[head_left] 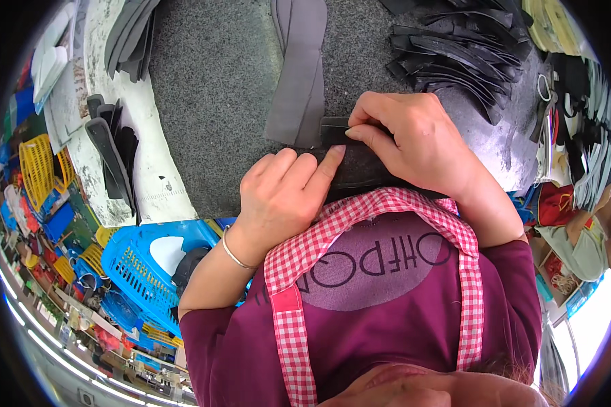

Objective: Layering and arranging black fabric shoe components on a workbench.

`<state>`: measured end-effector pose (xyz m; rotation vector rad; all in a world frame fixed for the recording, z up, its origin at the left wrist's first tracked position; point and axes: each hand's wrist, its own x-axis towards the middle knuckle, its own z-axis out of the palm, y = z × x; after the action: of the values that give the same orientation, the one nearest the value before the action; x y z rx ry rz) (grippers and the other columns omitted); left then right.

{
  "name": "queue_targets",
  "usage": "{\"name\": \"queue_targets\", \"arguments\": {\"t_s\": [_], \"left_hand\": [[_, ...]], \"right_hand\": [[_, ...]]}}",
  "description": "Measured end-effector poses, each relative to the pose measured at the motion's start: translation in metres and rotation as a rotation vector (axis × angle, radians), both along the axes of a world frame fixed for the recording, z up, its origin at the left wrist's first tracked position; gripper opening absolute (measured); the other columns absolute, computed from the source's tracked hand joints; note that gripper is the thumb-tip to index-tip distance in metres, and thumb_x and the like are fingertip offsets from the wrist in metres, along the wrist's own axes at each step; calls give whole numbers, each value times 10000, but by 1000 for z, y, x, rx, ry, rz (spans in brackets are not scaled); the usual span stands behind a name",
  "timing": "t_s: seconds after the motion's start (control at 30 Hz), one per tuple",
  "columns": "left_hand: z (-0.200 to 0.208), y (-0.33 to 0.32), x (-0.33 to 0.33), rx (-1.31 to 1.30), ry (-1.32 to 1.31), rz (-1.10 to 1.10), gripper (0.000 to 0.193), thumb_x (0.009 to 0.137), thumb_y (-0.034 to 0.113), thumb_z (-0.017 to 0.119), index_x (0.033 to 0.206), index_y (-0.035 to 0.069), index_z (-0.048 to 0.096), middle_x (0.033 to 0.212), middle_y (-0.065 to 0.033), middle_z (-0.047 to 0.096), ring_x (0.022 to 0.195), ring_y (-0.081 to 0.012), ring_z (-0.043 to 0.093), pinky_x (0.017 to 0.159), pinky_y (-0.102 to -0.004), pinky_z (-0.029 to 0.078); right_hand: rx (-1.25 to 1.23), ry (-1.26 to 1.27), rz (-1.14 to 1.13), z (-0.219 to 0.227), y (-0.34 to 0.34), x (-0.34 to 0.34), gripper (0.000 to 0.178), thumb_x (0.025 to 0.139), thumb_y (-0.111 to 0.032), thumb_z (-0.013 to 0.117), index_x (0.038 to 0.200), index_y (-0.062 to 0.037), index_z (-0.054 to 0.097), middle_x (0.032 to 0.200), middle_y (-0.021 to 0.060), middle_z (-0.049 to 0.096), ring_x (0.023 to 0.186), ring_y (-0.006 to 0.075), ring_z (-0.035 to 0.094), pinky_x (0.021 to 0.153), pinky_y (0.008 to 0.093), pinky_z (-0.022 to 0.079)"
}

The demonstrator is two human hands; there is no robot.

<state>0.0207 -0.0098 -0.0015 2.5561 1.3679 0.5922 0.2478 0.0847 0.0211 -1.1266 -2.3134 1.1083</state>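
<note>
Dark strip (333, 130): on the speckled grey work surface (210, 88), just right of the lower end of the grey flat pieces (295, 81).
Long axis: seemingly left to right, with the visible end pointing left and the rest hidden beneath the right hand.
Right hand (417, 139): nearer; coming across from the right, with thumb and forefinger pinched together on the strip.
Left hand (282, 190): below and left of the strip; forefinger stretched toward its lower edge, other fingers curled; impossible to tell any grip, with the thumb out of sight.
Black piece (368, 166): between the strip and the checked apron (380, 203).
Pile of black strips (455, 57): beyond the right hand, fanned.
</note>
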Motion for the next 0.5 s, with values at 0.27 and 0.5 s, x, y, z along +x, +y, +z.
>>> {"name": "queue_targets", "arguments": {"t_s": [0.27, 0.5], "left_hand": [[1, 3, 1, 20, -8, -13, 418, 829, 143, 726, 1231, 71, 817, 784, -4, 465, 705, -169, 513, 599, -327, 425], [-3, 7, -4, -40, -275, 165, 388, 775, 82, 893, 1155, 111, 819, 862, -9, 580, 784, -214, 597, 666, -369, 482]], "right_hand": [[51, -64, -22, 1, -4, -4, 142, 963, -162, 757, 949, -46, 677, 803, 145, 747, 740, 387, 745, 638, 504, 579], [-1, -36, -26, 0, -2, -1, 120, 973, -163, 747, 962, -57, 692, 823, 140, 758, 773, 390, 753, 663, 511, 582]]}}
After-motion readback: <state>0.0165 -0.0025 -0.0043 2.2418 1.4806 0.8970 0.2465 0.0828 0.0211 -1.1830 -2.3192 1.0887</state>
